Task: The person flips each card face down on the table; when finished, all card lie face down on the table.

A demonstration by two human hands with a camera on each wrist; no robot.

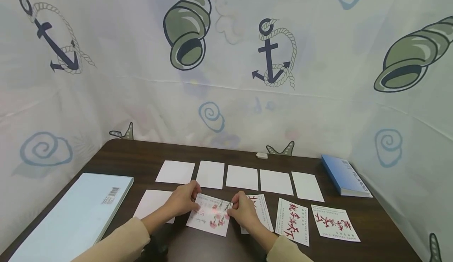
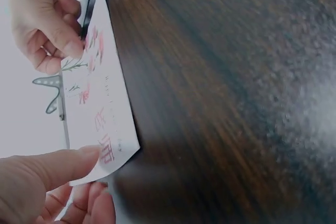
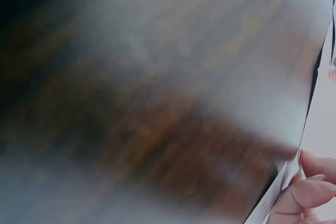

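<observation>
Between both hands is a greeting card [image 1: 209,217] printed with pink carnations and red lettering, tilted over the table's near middle. My left hand [image 1: 182,200] pinches its left end, thumb on the printed face and fingers behind, as the left wrist view shows. At the opposite end my right hand [image 1: 244,210] pinches the upper right corner. Just right of that hand lies a card with red brush lettering [image 1: 261,211], partly covered by it. A plain white card [image 1: 152,203] lies partly behind the left hand. In the right wrist view the right fingers [image 3: 310,192] show at the lower right.
Several blank white cards [image 1: 242,177] form a row farther back. Two more red-lettered cards [image 1: 293,220] lie to the right. A large pale-blue book [image 1: 70,211] occupies the left side, a blue dictionary [image 1: 343,175] the back right. A small white object [image 1: 262,155] sits at the rear edge.
</observation>
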